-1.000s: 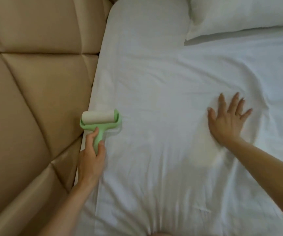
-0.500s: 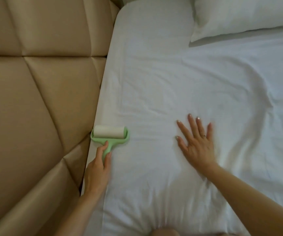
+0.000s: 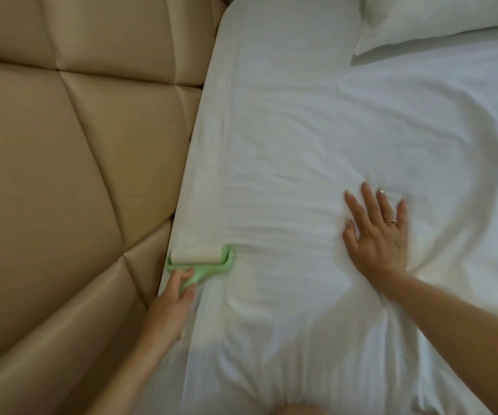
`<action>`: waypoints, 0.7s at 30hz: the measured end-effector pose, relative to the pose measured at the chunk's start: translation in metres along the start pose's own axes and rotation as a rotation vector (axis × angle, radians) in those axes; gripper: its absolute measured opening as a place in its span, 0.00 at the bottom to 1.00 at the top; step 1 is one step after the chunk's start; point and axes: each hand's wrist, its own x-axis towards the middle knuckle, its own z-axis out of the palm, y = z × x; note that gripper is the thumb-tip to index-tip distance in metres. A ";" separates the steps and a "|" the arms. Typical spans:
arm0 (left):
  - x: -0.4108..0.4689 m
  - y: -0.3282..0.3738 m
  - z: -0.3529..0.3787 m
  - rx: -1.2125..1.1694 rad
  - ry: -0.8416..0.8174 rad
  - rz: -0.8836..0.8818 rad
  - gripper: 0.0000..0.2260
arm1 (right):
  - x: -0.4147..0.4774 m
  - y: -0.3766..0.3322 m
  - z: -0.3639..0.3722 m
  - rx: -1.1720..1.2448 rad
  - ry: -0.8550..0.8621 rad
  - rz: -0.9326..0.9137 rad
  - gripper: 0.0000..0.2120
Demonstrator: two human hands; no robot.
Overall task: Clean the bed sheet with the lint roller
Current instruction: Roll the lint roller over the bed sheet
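- lint roller (image 3: pixel 199 262): green frame, pale drum (image 3: pixel 195 254). The drum lies flat on the bed sheet (image 3: pixel 286 145) at the sheet's left edge, just beside the tan padded panel (image 3: pixel 62 175). The drum axis runs roughly across the view and the handle (image 3: pixel 196 275) points back toward the person.
- left hand (image 3: pixel 175 292): fingers and thumb are curled round the green handle, gripping it. Most of the handle is hidden under the fingers. The forearm comes in from the bottom, along the line where sheet meets panel.
- right hand (image 3: pixel 376 235): palm down on the sheet, fingers straight and spread, thumb out to the left. It is pressed flat on the cloth and holds nothing. It sits well apart from the roller, to its right and slightly farther up the bed.
- ring (image 3: pixel 391 220) on one finger of the right hand.
- sheet: white and creased. Long shallow wrinkles run between the roller and the right hand. Deeper folds fan out around the right wrist and toward the bottom edge.
- pillow (image 3: pixel 436 19): white, top right corner, lying on the sheet, well apart from both hands.
- panel: quilted with diagonal seams, fills the left side and touches the sheet edge.
- lint on the drum or sheet: too small to tell.
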 end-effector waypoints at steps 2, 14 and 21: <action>0.029 0.020 -0.005 -0.053 0.028 -0.020 0.11 | 0.001 0.001 0.002 0.018 0.050 -0.010 0.26; 0.029 0.036 -0.013 0.000 -0.006 -0.015 0.12 | 0.002 0.003 0.006 0.023 0.070 -0.031 0.27; -0.088 -0.058 0.011 0.225 0.013 0.002 0.27 | 0.003 0.002 0.004 0.025 0.060 -0.033 0.27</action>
